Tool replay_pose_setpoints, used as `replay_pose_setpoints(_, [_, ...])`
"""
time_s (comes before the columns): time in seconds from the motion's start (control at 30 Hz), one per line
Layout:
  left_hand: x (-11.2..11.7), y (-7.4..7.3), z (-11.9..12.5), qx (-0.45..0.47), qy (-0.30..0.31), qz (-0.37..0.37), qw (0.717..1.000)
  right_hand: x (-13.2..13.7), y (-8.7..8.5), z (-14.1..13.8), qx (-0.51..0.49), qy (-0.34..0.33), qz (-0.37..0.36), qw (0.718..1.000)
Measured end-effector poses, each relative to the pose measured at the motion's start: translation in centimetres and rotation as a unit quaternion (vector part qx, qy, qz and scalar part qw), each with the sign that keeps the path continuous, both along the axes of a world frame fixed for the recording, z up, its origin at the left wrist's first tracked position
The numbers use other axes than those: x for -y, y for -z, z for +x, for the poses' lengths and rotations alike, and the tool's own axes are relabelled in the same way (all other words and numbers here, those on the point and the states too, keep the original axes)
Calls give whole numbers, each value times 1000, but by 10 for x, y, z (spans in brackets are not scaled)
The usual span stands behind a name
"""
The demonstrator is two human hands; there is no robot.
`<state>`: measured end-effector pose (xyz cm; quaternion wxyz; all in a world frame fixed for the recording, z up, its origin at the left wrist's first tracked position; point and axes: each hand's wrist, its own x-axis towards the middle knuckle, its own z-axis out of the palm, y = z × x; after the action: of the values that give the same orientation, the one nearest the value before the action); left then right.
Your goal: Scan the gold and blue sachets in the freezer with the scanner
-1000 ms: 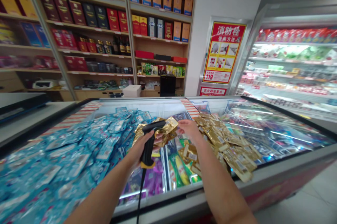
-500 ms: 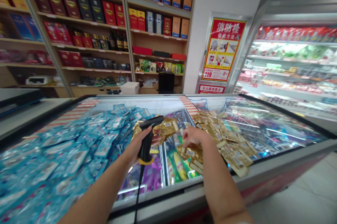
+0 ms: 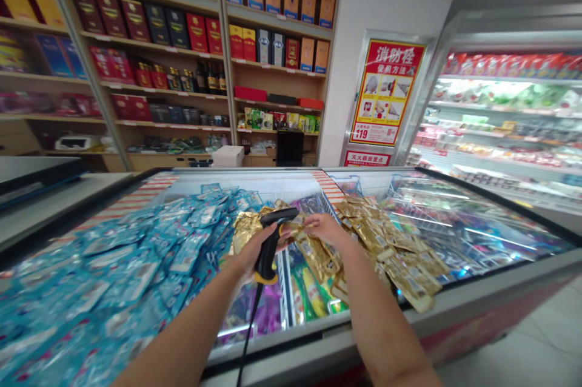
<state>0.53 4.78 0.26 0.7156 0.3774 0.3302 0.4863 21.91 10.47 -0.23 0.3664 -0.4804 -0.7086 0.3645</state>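
Note:
My left hand (image 3: 253, 249) is wrapped round the grip of a black barcode scanner (image 3: 271, 238) with a yellow base and a hanging cable, over the glass top of a chest freezer (image 3: 454, 305). My right hand (image 3: 324, 226) pinches a gold packet (image 3: 314, 252) just under the scanner's head. A heap of gold packets (image 3: 394, 253) lies on the glass to the right, and a smaller gold bunch (image 3: 245, 228) sits left of the scanner. Blue packets (image 3: 118, 265) cover the left of the freezer lid.
Wooden shelves (image 3: 191, 47) with boxed goods and bottles stand behind the freezer. A red poster (image 3: 387, 93) hangs on the white wall. An open chiller (image 3: 509, 114) fills the right side. A grey counter (image 3: 40, 193) lies to the left.
My right hand dipped down to the gold packets, then rose with one packet to the scanner's head. The left hand kept its grip on the scanner and hardly moved.

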Motion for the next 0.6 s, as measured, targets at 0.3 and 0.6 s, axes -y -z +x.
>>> replay_pose_setpoints(0.3, [-5,2,-7,4,-43,-12,999,-6,11,-27,-171,169,-132,962])
replay_pose_setpoints(0.6, [11,-9,-14,-81,-41,-25,996,-17,13,-11,-255,169,-68,950])
